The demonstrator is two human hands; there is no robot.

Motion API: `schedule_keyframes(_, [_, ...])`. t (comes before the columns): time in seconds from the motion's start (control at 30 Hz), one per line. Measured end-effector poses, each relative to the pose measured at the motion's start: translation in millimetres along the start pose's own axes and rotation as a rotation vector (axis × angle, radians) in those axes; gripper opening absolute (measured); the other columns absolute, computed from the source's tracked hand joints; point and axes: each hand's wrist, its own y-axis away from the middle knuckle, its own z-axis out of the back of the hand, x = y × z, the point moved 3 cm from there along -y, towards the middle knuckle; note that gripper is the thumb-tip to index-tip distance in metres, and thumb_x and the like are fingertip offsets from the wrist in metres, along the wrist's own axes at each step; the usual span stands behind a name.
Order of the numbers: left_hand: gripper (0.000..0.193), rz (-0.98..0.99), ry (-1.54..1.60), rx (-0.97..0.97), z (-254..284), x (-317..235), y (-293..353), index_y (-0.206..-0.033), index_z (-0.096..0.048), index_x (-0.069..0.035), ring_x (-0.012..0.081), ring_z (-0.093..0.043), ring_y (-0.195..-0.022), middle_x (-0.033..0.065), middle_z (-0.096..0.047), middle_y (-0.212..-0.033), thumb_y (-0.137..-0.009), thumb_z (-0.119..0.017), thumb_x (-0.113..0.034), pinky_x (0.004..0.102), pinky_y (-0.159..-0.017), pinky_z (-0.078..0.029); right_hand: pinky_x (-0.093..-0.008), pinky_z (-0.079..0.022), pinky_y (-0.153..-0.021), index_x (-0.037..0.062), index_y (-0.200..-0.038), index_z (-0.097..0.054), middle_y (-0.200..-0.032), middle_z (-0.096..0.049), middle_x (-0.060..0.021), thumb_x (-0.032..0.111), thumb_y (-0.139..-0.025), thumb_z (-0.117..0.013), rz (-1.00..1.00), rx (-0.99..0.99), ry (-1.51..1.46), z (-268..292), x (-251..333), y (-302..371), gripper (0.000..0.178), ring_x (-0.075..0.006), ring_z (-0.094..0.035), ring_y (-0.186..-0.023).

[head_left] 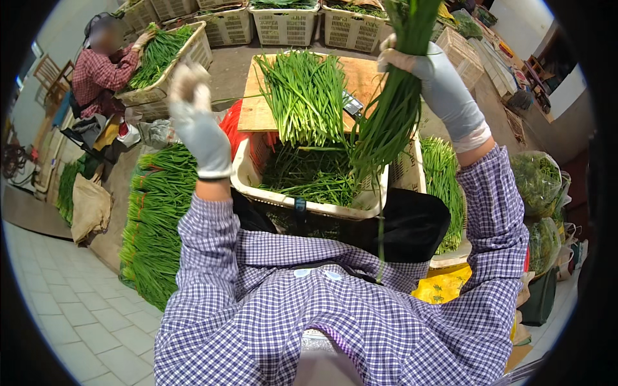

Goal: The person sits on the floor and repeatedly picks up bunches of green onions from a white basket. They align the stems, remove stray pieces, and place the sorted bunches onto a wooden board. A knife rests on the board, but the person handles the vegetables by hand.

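Note:
My right hand (421, 64), in a pale glove, is closed around a long bunch of green chives (386, 125), raised at the right with the leaves hanging down over the crate. My left hand (196, 122), gloved too, is raised at the left, apart from the bunch. Motion smears its fingers, so their grip is unclear. A thin green strand shows beside it. Ahead of me, a pile of chives (302, 96) lies on a wooden board (370, 74). Below the board's near edge, a white plastic crate (309, 204) holds loose green leaves.
Bundled chives (161, 219) are stacked at my left, and more chives (443, 186) stand at my right. A small device (351, 103) rests on the board. At the far left a person (106, 67) handles chives in another crate (198, 48). Filled plastic bags (535, 183) line the right.

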Motion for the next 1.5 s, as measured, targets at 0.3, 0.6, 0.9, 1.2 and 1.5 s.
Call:
schedule_keyframes(0.3, [0.116, 0.464, 0.084, 0.97, -140, -40, 64, -0.155, -0.005, 0.003, 0.0257, -0.023, -0.147, 0.0206, -0.022, -0.159, -0.074, -0.085, -0.018, 0.0353, -0.121, -0.022, -0.0312, -0.051, -0.077, 0.0009, -0.108, -0.069, -0.096, -0.068, -0.0066, 0.019, -0.089, -0.064, -0.135, -0.015, -0.204, -57, -4, -7, 0.026, -0.0155, -0.065, -0.088])
schedule_keyframes(0.6, [0.041, 0.572, 0.342, 0.493, -111, -15, 95, -0.124, -0.05, 0.003, 0.0156, -0.062, -0.103, 0.0062, -0.062, -0.114, -0.087, -0.068, 0.001, 0.0301, -0.09, -0.053, -0.0267, -0.046, -0.079, -0.0035, -0.121, -0.06, -0.095, -0.065, -0.0055, 0.02, -0.091, -0.064, -0.114, -0.013, -0.505, -121, 0, 1, 0.039, -0.012, -0.058, -0.081])
schedule_keyframes(0.9, [0.014, 0.214, 0.897, 1.107, -30, -29, 13, -0.106, -0.057, -0.014, 0.0165, -0.06, -0.058, -0.0019, -0.063, -0.072, -0.093, -0.06, -0.018, 0.0411, -0.085, -0.047, -0.0352, -0.039, -0.111, -0.0009, -0.145, -0.044, -0.142, -0.054, -0.0198, 0.042, -0.094, -0.063, -0.105, 0.046, 0.011, -25, -79, 79, 0.069, -0.0257, -0.05, -0.133])
schedule_keyframes(1.2, [0.052, 0.381, 0.757, 0.875, -55, -108, 55, -0.055, -0.046, -0.013, 0.013, -0.045, -0.03, -0.003, -0.038, -0.038, -0.104, -0.047, -0.029, 0.0295, -0.042, -0.047, -0.0363, -0.031, -0.115, -0.0028, -0.155, -0.015, -0.148, -0.039, -0.0332, 0.031, -0.088, -0.068, -0.244, 0.216, -0.068, -131, -115, 118, 0.092, -0.0369, -0.041, -0.139])
schedule_keyframes(1.5, [0.019, -0.019, 1.255, 1.777, -78, -98, 40, -0.101, -0.079, -0.009, 0.0147, -0.067, -0.074, 0.0005, -0.068, -0.084, -0.096, -0.061, -0.014, 0.037, -0.081, -0.054, -0.0391, -0.051, -0.087, 0.0037, -0.127, -0.06, -0.099, -0.07, -0.0178, 0.023, -0.088, -0.069, -0.336, 0.325, -0.16, -163, -108, 92, 0.044, -0.0321, -0.068, -0.095])
